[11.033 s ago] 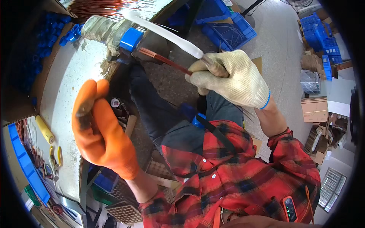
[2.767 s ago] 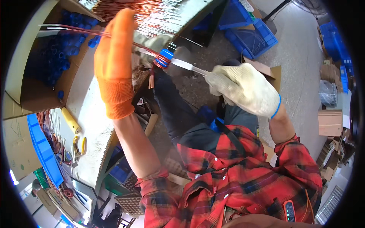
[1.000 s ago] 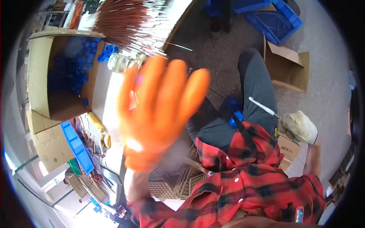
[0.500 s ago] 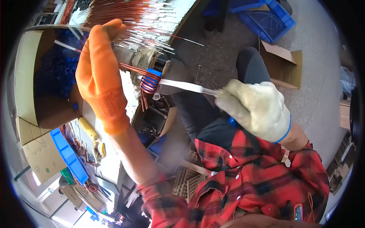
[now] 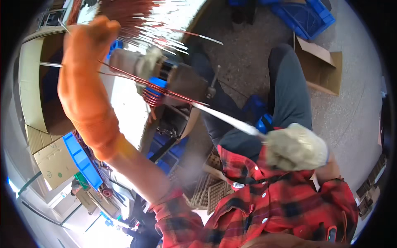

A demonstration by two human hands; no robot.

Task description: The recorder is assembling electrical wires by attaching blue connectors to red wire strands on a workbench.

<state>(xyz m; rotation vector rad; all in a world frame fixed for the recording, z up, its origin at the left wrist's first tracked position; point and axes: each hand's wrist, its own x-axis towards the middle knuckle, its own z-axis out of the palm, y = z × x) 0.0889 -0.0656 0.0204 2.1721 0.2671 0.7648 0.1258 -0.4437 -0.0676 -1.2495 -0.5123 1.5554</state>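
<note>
A small coil of red-brown enamelled wire (image 5: pixel 152 98) sits around a blue core (image 5: pixel 156 85), on a clamp-like fixture (image 5: pixel 167 68). My left hand (image 5: pixel 84 78), in an orange glove and blurred, is closed around wires left of the coil; white-tipped ends stick out past it. From the coil, wire strands (image 5: pixel 182 98) run right and end in a white flat length (image 5: pixel 231 120), like sleeving or bared wire. My right hand (image 5: pixel 295 148), in a cream glove, grips its far end above my lap. Its fingertips are blurred.
Many red-brown wires with pale ends (image 5: pixel 144 25) lie on the bench at the top. An open carton (image 5: pixel 32 82) stands left, above a blue tray (image 5: pixel 82 161). Right of my knees are another open carton (image 5: pixel 318 76) and a blue crate (image 5: pixel 306 20). A metal rod (image 5: pixel 215 76) stands by the fixture.
My left hand has moved left and my right hand right and down. The wire strands now stretch out to the right of the coil, with the white length farther from it.
</note>
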